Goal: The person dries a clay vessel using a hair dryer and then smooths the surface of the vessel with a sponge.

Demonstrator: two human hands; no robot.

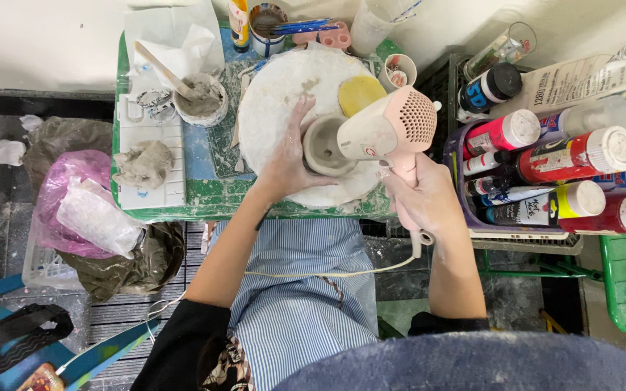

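Observation:
A small grey clay cup [322,148] stands on a round white turntable [273,94] on a green table [204,203]. My left hand [288,156] rests on the wheel and cups the left side of the clay cup. My right hand [423,199] grips the handle of a pink hair dryer [389,130], whose nozzle points into the cup from the right. The dryer's cord [327,274] trails down across my striped apron. A yellow sponge [360,94] lies on the wheel just behind the dryer.
A bowl of grey slip with a wooden stick [201,98] and a lump of clay [144,163] on a white tray sit at the left. Paint bottles [559,174] fill a basket at the right. Bags [88,210] lie on the floor at the left.

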